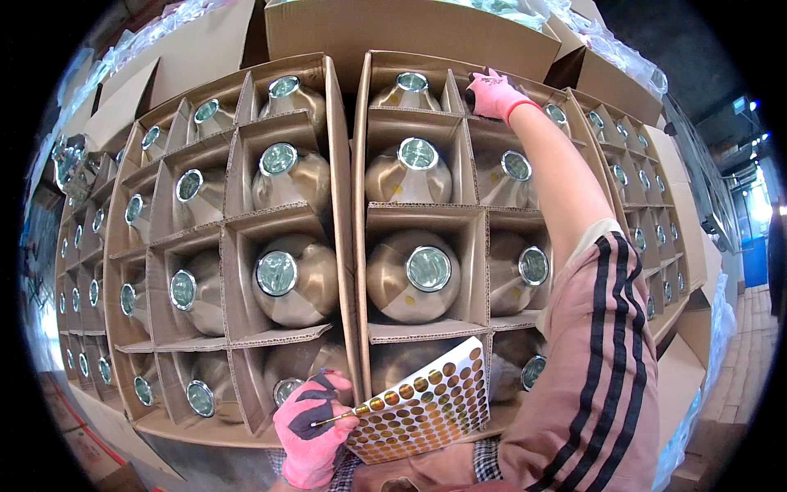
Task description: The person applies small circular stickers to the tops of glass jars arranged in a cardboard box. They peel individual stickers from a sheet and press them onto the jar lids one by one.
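My left hand (pixel 311 430), in a pink glove with dark patches, is closed on the corner of a white sheet of round gold stickers (pixel 426 402) at the lower middle. A thin gold-coloured stick (pixel 328 420) also shows at its fingers. My right hand (pixel 496 96), gloved likewise, reaches far forward over a back compartment of the right carton (pixel 426 215). Its dark fingertips curl down into that compartment, and what they touch is hidden. Round bronze-tinted glass jars (pixel 410 279) with silver rims stand in the compartments; several carry a small gold dot.
A second divided carton (pixel 184 344) of similar jars (pixel 299 275) adjoins on the left. More filled cartons (pixel 656 221) stand at far right and far left. Raised flaps (pixel 402 41) and clear plastic wrap (pixel 615 57) line the back. Tiled floor (pixel 742 353) shows at right.
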